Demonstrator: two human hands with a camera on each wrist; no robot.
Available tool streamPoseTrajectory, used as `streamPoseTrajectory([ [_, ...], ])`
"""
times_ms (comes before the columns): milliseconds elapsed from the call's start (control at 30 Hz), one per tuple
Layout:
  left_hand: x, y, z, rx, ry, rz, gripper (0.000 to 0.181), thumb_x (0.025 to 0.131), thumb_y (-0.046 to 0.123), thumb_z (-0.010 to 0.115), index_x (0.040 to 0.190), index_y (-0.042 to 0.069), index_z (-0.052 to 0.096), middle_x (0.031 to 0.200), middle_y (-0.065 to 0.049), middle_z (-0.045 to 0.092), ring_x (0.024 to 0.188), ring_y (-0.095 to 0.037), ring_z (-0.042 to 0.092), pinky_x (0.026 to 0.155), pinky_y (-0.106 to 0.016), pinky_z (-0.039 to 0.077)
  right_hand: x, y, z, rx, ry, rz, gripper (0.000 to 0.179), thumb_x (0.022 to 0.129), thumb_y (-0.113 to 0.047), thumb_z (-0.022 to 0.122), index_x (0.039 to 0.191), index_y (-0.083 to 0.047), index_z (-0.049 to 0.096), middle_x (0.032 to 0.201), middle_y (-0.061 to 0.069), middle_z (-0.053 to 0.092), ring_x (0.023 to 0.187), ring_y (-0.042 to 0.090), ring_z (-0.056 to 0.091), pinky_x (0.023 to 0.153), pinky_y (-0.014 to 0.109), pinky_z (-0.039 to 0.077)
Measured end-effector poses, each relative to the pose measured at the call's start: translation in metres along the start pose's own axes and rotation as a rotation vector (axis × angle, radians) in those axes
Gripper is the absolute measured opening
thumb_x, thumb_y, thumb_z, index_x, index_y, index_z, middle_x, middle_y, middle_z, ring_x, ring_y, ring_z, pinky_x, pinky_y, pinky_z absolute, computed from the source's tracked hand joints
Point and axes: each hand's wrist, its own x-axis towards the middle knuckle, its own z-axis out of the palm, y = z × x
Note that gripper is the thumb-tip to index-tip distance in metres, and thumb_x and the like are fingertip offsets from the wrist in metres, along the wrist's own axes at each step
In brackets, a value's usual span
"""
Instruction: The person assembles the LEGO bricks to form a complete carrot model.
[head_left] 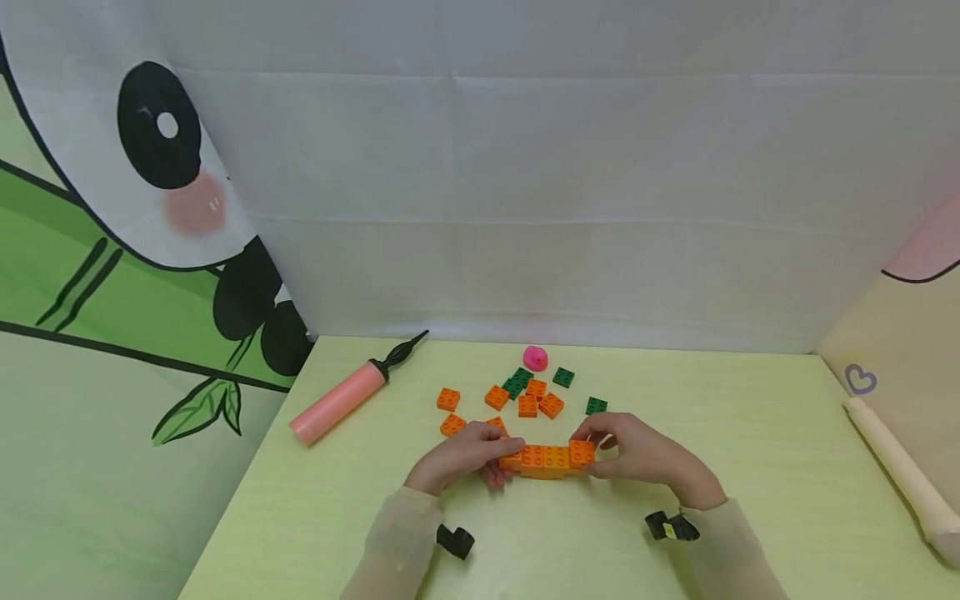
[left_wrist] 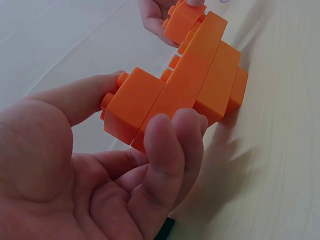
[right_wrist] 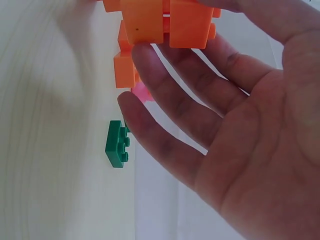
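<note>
An orange toy-brick assembly (head_left: pixel 543 464) is held just above the table, its underside stepped in layers in the left wrist view. My left hand (head_left: pixel 468 450) grips its left end, with the thumb on a raised orange brick (left_wrist: pixel 134 100) and the fingers beneath. At the other end my right hand (head_left: pixel 637 454) pinches an orange brick (head_left: pixel 582 452) between thumb and fingers. This brick (left_wrist: pixel 182 22) sits on or just over the studs of the top row; whether it is fully seated I cannot tell. The right hand's other fingers (right_wrist: pixel 165 145) extend loosely below the bricks.
Loose orange bricks (head_left: pixel 448 399) and green bricks (head_left: pixel 564 377) lie scattered beyond the hands. A pink toy duck (head_left: pixel 536 358) stands behind them. On the left lies a pink hand pump (head_left: pixel 341 402) with a black nozzle. A white sheet (head_left: pixel 562 275) hangs behind the table (head_left: pixel 750 433).
</note>
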Motion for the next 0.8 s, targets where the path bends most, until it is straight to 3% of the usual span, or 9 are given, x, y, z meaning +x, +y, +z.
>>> streamPoseTrajectory([
  [500,0.001,-0.001,0.000,-0.011,-0.003,-0.007,0.038,0.100,0.042,0.071,0.097,0.004,0.072,0.081,-0.016,0.074,0.061,-0.017,0.066,0.064,-0.029,0.058,0.004,0.002,0.005,0.035,-0.014,0.027,0.031,0.089,-0.020,0.084,0.116,-0.015,0.069,0.107,-0.007,0.066,0.102,0.023,0.060,0.088,0.048,0.057],
  [700,0.002,0.000,0.000,-0.008,-0.003,-0.008,0.038,0.100,0.041,0.070,0.097,0.004,0.072,0.080,-0.015,0.074,0.060,-0.017,0.067,0.064,-0.029,0.057,0.003,0.007,0.006,0.064,-0.033,0.026,0.048,0.089,-0.028,0.084,0.128,-0.009,0.065,0.112,-0.004,0.065,0.101,0.023,0.060,0.085,0.044,0.058],
  [800,0.002,0.000,0.000,-0.012,-0.002,-0.008,0.038,0.100,0.041,0.070,0.097,0.004,0.072,0.080,-0.015,0.074,0.060,-0.017,0.066,0.063,-0.029,0.057,0.003,0.011,0.006,0.129,-0.047,0.048,0.054,0.092,-0.031,0.082,0.135,-0.005,0.061,0.114,0.002,0.064,0.099,0.025,0.062,0.083,0.041,0.058],
])
